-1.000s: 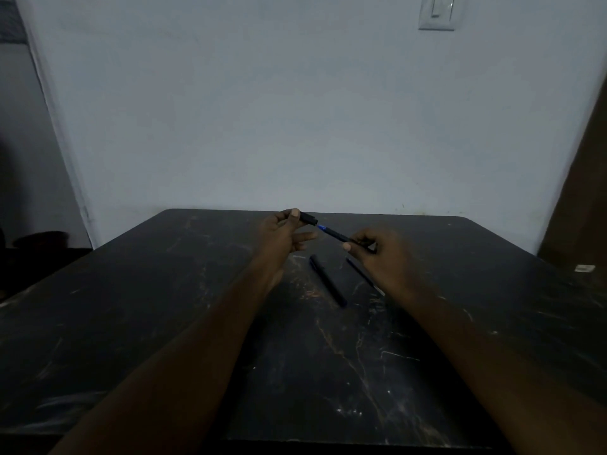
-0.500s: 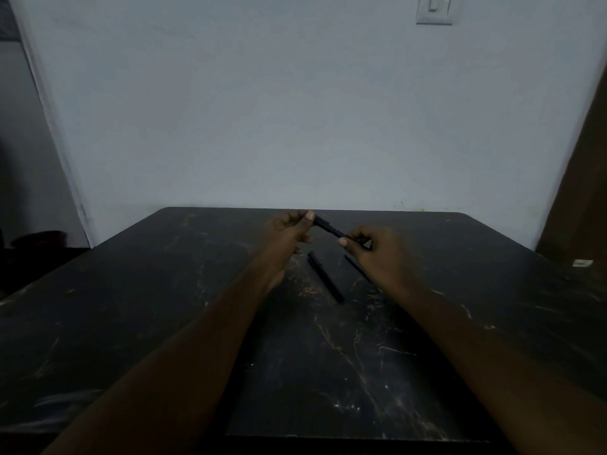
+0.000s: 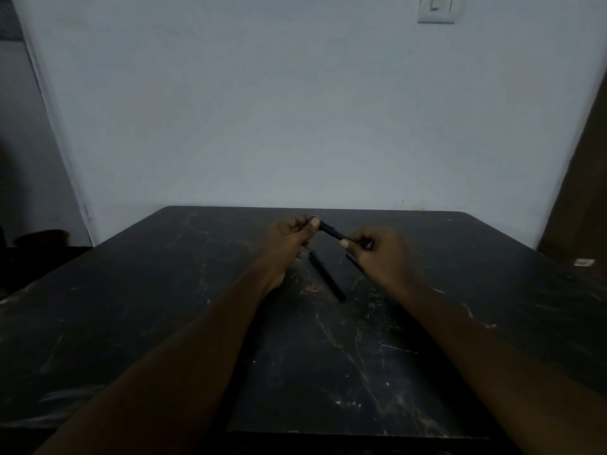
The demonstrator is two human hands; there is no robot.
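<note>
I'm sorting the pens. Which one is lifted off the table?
The raised pen, gripped by the left hand and right hand. The middle pen lies flat on the table; a third pen lies partly hidden by the right hand.

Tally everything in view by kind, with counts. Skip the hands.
Pens: 3 – held pen, loose pen, half-hidden pen beside the right hand
Table: 1
Wall switch: 1
Small white item: 1
Total: 6
</note>
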